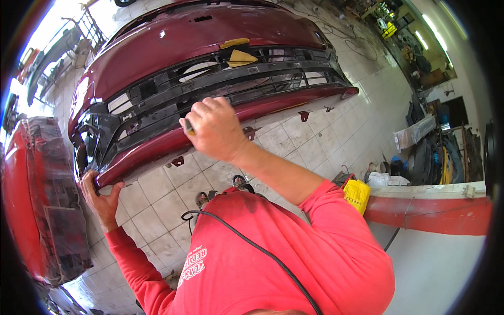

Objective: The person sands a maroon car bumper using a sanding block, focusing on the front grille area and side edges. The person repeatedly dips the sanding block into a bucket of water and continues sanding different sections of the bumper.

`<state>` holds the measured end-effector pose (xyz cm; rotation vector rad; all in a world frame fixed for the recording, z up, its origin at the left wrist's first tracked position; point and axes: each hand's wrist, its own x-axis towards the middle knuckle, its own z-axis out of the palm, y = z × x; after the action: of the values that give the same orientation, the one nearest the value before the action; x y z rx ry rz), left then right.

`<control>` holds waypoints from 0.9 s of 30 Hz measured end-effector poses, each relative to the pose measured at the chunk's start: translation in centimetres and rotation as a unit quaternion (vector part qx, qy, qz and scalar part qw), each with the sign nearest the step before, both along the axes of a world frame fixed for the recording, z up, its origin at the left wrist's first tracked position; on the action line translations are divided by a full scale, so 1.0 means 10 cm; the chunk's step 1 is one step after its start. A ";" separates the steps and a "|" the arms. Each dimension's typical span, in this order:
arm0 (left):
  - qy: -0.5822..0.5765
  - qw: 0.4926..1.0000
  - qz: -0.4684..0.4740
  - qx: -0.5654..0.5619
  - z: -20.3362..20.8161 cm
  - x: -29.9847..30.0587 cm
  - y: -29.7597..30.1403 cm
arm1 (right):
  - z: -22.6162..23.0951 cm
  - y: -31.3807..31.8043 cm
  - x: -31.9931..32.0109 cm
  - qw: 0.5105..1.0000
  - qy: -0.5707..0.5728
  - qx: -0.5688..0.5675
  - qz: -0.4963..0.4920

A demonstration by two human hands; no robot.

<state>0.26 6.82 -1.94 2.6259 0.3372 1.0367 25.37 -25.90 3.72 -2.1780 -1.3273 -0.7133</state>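
One shirt (283, 252) | left fingers (86, 181) gripping one bumper (205, 35) | right fingers (202, 109) clasping one small object (189, 127)

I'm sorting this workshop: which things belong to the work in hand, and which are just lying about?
In use:
dark red bumper, its edge gripped by the left hand
small object, mostly hidden in the right hand

Apparently lying about:
plastic-wrapped red part
yellow package
pale wrapped package at right

single upright fisheye view from the left of two head-worn cameras, looking down over the red shirt (294, 231), facing outward past both hands (216, 128) to the dark-red bumper (210, 37), shirt very near, bumper farther off, tiled floor (286, 136) below, edges bending toward the dark rim
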 end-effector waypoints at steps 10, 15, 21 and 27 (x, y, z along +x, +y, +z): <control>-0.019 1.000 0.015 -0.008 0.04 0.03 -0.11 | -0.33 -2.38 1.06 0.961 0.039 0.018 -0.272; -0.039 0.999 -0.003 -0.024 -0.06 0.01 0.00 | -0.57 -0.77 -0.32 0.990 0.094 0.083 -0.063; -0.025 0.999 -0.010 -0.034 -0.04 -0.01 0.08 | -0.89 -1.78 0.64 0.964 0.019 0.183 -0.193; -0.046 0.997 -0.015 -0.067 -0.13 -0.04 0.05 | -0.81 -3.14 1.72 0.882 0.132 0.262 -0.368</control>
<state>-0.18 7.36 -3.23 2.4485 0.3330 1.0831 42.56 -57.28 -4.35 -2.1657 -0.0890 -0.8693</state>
